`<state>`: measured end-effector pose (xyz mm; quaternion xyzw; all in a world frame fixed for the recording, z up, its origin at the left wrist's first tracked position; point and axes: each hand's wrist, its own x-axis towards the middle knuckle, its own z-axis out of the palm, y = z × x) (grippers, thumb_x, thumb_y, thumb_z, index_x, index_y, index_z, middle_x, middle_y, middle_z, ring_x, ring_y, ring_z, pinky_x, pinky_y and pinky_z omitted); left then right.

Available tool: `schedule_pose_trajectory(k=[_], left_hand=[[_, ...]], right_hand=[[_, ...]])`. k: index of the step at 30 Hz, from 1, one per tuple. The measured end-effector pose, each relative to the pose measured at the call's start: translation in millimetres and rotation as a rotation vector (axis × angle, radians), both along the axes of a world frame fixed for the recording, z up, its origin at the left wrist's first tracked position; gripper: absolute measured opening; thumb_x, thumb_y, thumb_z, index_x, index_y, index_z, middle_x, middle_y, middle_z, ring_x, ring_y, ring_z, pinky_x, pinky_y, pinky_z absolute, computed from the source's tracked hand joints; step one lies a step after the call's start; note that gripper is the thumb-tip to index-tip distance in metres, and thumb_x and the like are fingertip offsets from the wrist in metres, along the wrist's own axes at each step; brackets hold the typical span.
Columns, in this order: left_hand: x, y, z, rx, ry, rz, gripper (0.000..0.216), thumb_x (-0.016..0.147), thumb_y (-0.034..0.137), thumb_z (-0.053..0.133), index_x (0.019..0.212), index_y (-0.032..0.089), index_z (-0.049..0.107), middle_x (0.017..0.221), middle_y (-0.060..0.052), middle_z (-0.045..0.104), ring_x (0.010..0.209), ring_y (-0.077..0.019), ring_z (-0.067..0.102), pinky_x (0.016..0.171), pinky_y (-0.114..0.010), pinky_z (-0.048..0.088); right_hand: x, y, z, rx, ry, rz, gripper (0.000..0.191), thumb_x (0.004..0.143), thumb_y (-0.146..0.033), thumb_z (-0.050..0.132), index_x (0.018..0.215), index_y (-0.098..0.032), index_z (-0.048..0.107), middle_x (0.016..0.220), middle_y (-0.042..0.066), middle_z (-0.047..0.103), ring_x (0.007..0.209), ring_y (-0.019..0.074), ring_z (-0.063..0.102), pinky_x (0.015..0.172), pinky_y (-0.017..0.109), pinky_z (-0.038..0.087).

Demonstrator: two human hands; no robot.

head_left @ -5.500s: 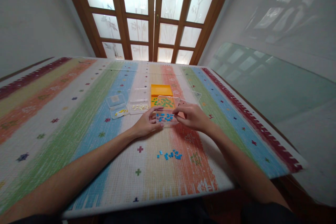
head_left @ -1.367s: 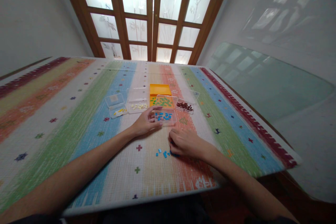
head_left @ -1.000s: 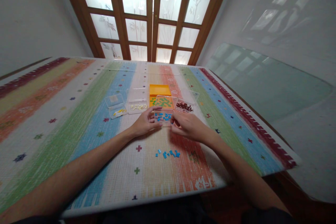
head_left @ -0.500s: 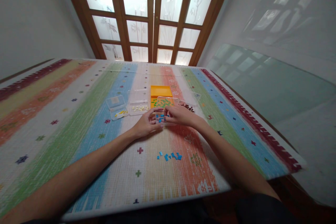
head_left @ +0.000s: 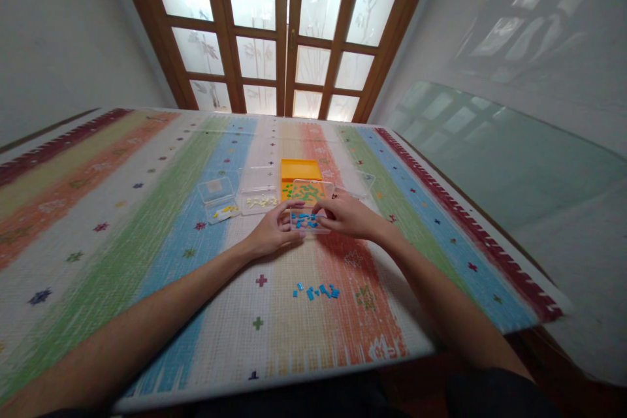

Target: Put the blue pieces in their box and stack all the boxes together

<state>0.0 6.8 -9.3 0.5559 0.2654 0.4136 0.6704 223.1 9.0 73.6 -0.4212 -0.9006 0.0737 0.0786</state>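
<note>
My left hand [head_left: 269,234] grips the left side of a small clear plastic box [head_left: 321,231], its thumb along the near edge and its fingers behind. Several small blue building pieces [head_left: 304,217] lie in the box. Over the right part of it, my right hand [head_left: 351,214] bends down with thumb and fingertips drawn together among the pieces. Whether a piece sits between those fingertips is too small to tell. The box's raised clear lid [head_left: 313,191] stands behind, with green pieces showing through it. More loose blue pieces [head_left: 323,290] lie on the tablecloth nearer to me.
Behind the hands, an orange box [head_left: 301,170] with green pieces stands open. To its left are a clear box [head_left: 259,201] of cream pieces and a smaller clear box [head_left: 219,204] with yellow pieces. A striped cloth [head_left: 196,294] covers the table.
My right hand has shifted slightly right within the box, uncovering more blue pieces. It now hides most of the dark brown pieces behind it. My left hand keeps its hold.
</note>
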Motion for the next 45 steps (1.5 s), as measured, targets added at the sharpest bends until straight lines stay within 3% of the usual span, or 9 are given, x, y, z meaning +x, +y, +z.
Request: schedule_pose_trajectory(k=[4,8,13,18,24,45], left_hand=[[0,-1,2.0,-0.006,0.034,0.017,0.072,0.066,0.014,0.089,0.13,0.019,0.056,0.136,-0.016,0.062,0.103,-0.0222,0.072,0.101,-0.046,0.055],[-1,-3,3.2,0.0,0.06,0.034,0.07,0.067,0.015,0.088,0.13,0.02,0.056,0.14,-0.016,0.058,0.103,-0.0218,0.072,0.098,-0.044,0.057],[-1,-3,3.0,0.018,0.052,0.038,0.068,0.068,0.014,0.087,0.129,0.019,0.056,0.141,-0.017,0.058,0.104,-0.0235,0.072,0.096,-0.044,0.058],[-2,-2,4.6,-0.001,0.067,0.032,0.07,0.067,0.015,0.087,0.13,0.019,0.056,0.138,-0.016,0.06,0.103,-0.0234,0.072,0.099,-0.047,0.056],[-2,-3,6.8,0.034,0.089,0.064,0.066,0.068,0.014,0.086,0.127,0.02,0.058,0.141,-0.015,0.056,0.104,-0.0212,0.07,0.101,-0.047,0.055],[-2,-4,8.2,0.025,0.093,0.033,0.067,0.07,0.014,0.084,0.13,0.02,0.056,0.137,-0.015,0.059,0.101,-0.0224,0.073,0.099,-0.047,0.056]], right_hand=[[12,-20,3.2,-0.039,0.116,0.097,0.019,0.093,-0.02,0.055,0.096,-0.017,0.073,0.062,-0.002,0.06,0.058,0.0116,0.048,0.063,0.026,0.032],[20,-47,1.4,-0.212,0.177,0.205,0.017,0.093,-0.026,0.061,0.099,-0.016,0.073,0.065,-0.002,0.062,0.059,0.0111,0.051,0.063,0.025,0.036],[25,-76,-10.6,-0.42,0.128,0.264,0.032,0.091,-0.038,0.072,0.114,-0.017,0.073,0.09,0.005,0.069,0.076,0.0149,0.061,0.07,0.026,0.044],[32,-95,-27.6,-0.363,0.092,0.197,0.035,0.093,-0.041,0.072,0.118,-0.018,0.072,0.106,0.009,0.065,0.085,0.0174,0.063,0.075,0.029,0.047],[36,-103,-42.5,-0.339,0.182,0.182,0.021,0.096,-0.024,0.066,0.113,-0.016,0.075,0.103,0.01,0.067,0.087,0.0175,0.065,0.078,0.029,0.05],[31,-99,-46.9,-0.196,0.225,0.197,0.019,0.1,-0.019,0.054,0.106,-0.016,0.073,0.099,0.01,0.07,0.082,0.0164,0.065,0.071,0.027,0.049]])
